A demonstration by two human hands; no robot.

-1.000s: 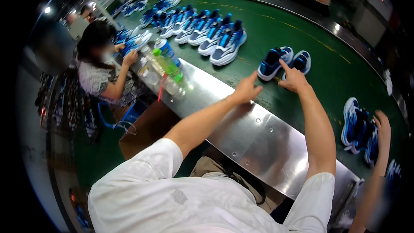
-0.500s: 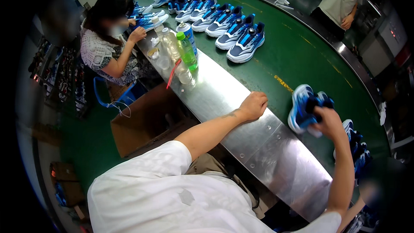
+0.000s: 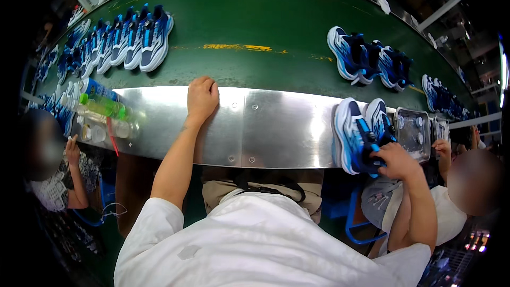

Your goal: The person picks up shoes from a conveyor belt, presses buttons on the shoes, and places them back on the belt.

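Blue shoes (image 3: 355, 135) in the right hand (image 3: 398, 161)

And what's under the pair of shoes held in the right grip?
Beneath the shoes in the right grip is the shiny metal ledge. Their undersides and the metal they cover are hidden, so I can't tell whether they touch.
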